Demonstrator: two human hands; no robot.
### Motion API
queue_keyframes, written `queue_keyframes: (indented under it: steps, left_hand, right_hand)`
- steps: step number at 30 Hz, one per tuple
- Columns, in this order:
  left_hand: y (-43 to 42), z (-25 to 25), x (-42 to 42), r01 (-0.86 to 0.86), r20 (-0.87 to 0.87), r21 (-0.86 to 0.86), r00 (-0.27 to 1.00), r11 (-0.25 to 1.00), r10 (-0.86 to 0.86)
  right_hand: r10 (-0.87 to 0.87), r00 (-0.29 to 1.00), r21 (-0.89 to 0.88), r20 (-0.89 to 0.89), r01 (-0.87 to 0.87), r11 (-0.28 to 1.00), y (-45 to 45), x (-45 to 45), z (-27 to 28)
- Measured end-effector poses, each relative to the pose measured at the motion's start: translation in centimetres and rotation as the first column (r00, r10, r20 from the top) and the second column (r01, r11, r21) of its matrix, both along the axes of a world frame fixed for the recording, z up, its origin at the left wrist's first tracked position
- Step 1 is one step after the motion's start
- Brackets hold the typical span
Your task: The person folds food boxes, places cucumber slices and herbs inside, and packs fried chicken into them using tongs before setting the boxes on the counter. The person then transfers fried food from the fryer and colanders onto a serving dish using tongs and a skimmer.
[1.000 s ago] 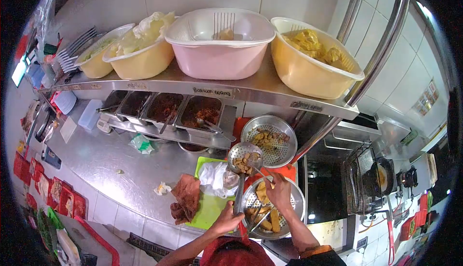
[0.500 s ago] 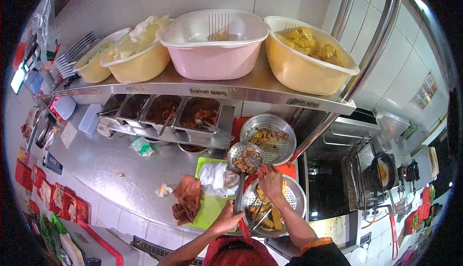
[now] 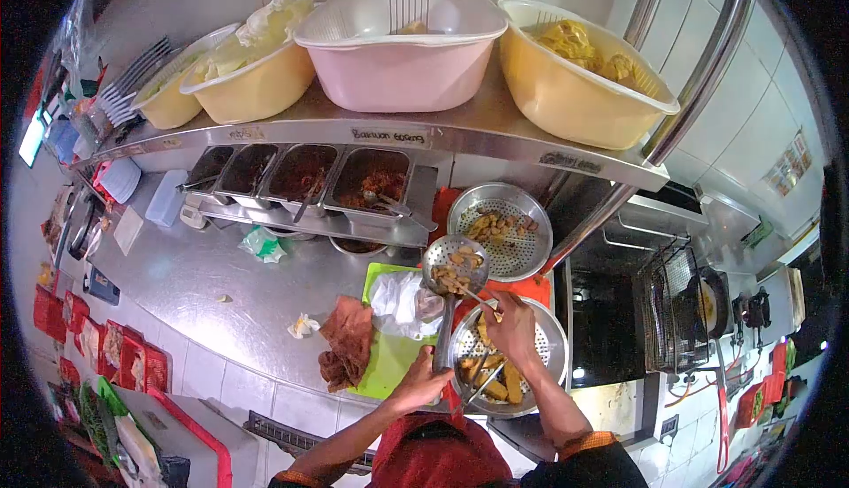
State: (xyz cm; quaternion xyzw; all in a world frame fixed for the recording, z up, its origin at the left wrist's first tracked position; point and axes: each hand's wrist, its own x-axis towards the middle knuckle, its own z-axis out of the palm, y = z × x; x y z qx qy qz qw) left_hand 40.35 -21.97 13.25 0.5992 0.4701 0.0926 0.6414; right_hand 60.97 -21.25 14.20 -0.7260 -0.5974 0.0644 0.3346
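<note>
My left hand (image 3: 419, 384) is closed around the long handle of a perforated metal skimmer (image 3: 446, 324), whose bowl holds small brown fried pieces (image 3: 455, 274). My right hand (image 3: 511, 329) grips a thin metal utensil (image 3: 475, 296); its tip reaches the skimmer's edge, and I cannot make out its kind. Below that hand sits a perforated metal bowl (image 3: 553, 339) with golden-brown fried chunks (image 3: 506, 389) and another metal utensil (image 3: 486, 380) lying in it. Behind it, a second perforated bowl (image 3: 520, 261) contains smaller brown pieces.
A green cutting board (image 3: 382, 368) with a white plastic bag (image 3: 398, 307) lies left of the bowls, beside a brown cloth (image 3: 347, 342). Metal food trays (image 3: 367, 178) stand behind, under a shelf (image 3: 478, 141) carrying plastic baskets. A fryer basket (image 3: 672, 311) is at right.
The view has tilted slightly, so the shelf sits higher. My right hand has turned, and its utensil now slants up-left to the skimmer's lower edge. My left hand keeps its hold on the handle.
</note>
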Motion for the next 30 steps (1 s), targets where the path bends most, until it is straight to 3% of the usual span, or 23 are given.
queue_keyframes:
  steps: [2, 5, 9, 11, 17, 21, 23, 26, 30]
  left_hand:
    - [0.0, -0.6, 0.0, 0.017, -0.006, 0.123, 1.0, 0.992, -0.016]
    - [0.0, 0.2, -0.1, 0.004, -0.024, 0.005, 1.0, 1.0, -0.004]
    - [0.0, -2.6, -0.3, 0.008, 0.002, 0.049, 1.0, 0.999, -0.008]
    - [-0.1, -3.3, -0.3, 0.013, 0.02, 0.244, 1.0, 0.97, -0.019]
    - [0.1, -1.8, -0.2, 0.037, -0.006, 0.233, 0.999, 0.972, -0.037]
    - [-0.2, -4.8, -0.3, -0.005, 0.047, 0.134, 0.999, 0.991, -0.001]
    - [-0.2, -5.9, -0.3, 0.007, 0.025, 0.185, 1.0, 0.983, -0.012]
    - [0.3, -1.7, -0.2, 0.031, -0.033, 0.164, 0.999, 0.986, -0.026]
    - [0.1, -3.5, -0.3, 0.033, 0.03, 0.287, 0.999, 0.957, -0.043]
  right_hand:
    - [0.016, 1.0, 0.064, 0.023, -0.018, 0.998, 0.8, -0.2, -0.7]
    - [0.075, 0.997, 0.025, -0.023, -0.075, 0.997, 1.8, 0.0, -0.4]
    - [0.073, 0.997, 0.051, -0.041, -0.071, 0.996, 2.7, 0.8, -2.4]
    - [0.067, 0.996, 0.049, -0.058, -0.064, 0.997, 3.3, 0.9, -2.4]
    - [0.064, 0.998, 0.012, 0.001, -0.064, 0.998, 4.1, 0.7, -1.7]
    - [0.055, 0.999, 0.065, 0.002, -0.055, 0.996, 4.9, 0.6, -1.5]
    - [0.025, 0.997, 0.009, 0.073, -0.026, 1.0, 5.5, 0.9, -2.1]
    - [0.039, 0.999, 0.054, 0.025, -0.041, 0.998, 5.5, 0.7, -1.3]
    - [0.018, 1.0, 0.069, -0.019, -0.016, 0.998, 3.8, 0.7, -0.3]
